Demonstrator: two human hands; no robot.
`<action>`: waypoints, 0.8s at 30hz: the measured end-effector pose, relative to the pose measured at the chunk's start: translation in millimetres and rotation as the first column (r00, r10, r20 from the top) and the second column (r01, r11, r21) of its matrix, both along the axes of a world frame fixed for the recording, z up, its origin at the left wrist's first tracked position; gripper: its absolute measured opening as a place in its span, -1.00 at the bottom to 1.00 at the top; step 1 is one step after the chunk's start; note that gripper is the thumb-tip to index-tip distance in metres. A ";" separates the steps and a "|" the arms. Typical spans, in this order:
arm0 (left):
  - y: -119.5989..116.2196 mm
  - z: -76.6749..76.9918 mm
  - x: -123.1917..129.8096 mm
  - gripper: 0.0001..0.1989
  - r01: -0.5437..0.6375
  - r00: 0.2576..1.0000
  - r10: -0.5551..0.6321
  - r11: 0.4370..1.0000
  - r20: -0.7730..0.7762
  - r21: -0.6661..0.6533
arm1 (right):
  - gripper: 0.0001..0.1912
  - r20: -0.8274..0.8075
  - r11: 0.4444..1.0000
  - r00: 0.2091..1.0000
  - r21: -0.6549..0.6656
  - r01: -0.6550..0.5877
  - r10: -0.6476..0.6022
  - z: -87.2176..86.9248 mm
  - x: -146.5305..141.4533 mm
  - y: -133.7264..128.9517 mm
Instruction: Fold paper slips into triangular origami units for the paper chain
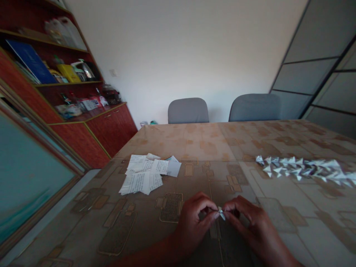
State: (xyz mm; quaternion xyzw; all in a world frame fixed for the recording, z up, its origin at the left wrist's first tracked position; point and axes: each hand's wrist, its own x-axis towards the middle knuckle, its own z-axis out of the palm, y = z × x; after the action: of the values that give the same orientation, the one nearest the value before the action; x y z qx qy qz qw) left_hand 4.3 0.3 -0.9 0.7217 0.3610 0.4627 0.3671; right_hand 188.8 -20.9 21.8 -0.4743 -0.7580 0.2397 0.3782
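Note:
Between my two hands, just above the patterned tablecloth (191,185), is a small folded piece of paper (221,213). My left hand (196,218) pinches its left side between thumb and forefinger. On the other side, the thumb and forefinger of my right hand (249,222) pinch its right edge. Ahead and to the left lies a loose pile of printed paper slips (144,174). A long row of folded paper pieces (303,167), pointed and fitted close together, rests on the table to the right.
Two grey chairs (188,110) stand behind the table's far edge, against a white wall. At the left is a red wooden cabinet (108,126) with bottles, a blue folder (32,61) and a kettle (87,71) on its shelves. Grey panelled doors (314,70) are on the right.

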 end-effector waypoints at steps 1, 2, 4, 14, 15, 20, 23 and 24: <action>0.2 0.1 -0.1 -0.95 -0.001 1.000 0.001 1.000 0.002 0.000 | -0.83 -0.006 1.000 1.000 -0.008 0.004 -0.004 0.0 0.1 -0.1; 0.2 0.3 0.0 -0.94 -0.003 1.000 0.003 1.000 0.005 -0.005 | -0.82 -0.014 1.000 1.000 -0.015 0.006 -0.006 0.0 0.3 -0.1; -0.2 0.7 0.3 -0.91 -0.001 1.000 0.001 1.000 0.019 -0.021 | -0.82 -0.025 1.000 1.000 -0.031 0.006 -0.007 0.2 0.4 0.0; -1.0 2.0 0.2 -0.89 -0.113 0.988 0.130 0.978 0.087 -0.176 | -0.82 -0.023 0.999 0.999 -0.009 0.042 -0.043 5.8 0.0 -0.6; -0.4 2.0 0.1 -0.90 -0.119 0.986 0.137 0.976 0.093 -0.184 | -0.82 -0.022 0.999 0.999 -0.010 0.048 -0.048 5.6 0.2 -0.2; 1.7 -0.1 -0.8 -0.91 -0.116 0.984 0.142 0.969 0.107 -0.218 | -0.83 -0.037 0.998 0.998 -0.036 0.050 -0.051 3.5 0.2 1.7; 1.1 -1.3 -0.7 -0.92 -0.101 0.990 0.117 0.977 0.080 -0.188 | -0.84 -0.031 0.999 0.999 -0.020 0.030 -0.031 3.0 0.0 1.8; 0.7 -1.5 -0.4 -0.93 -0.095 0.992 0.107 0.981 0.065 -0.171 | -0.84 -0.023 0.999 0.999 -0.014 0.029 -0.030 3.0 0.1 1.8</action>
State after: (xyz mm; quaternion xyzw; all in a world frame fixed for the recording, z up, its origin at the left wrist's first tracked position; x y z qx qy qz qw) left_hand 3.9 1.0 -2.4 0.6514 0.4212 0.4750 0.4155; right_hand 188.9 -19.1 24.8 -0.4852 -0.7447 0.2449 0.3873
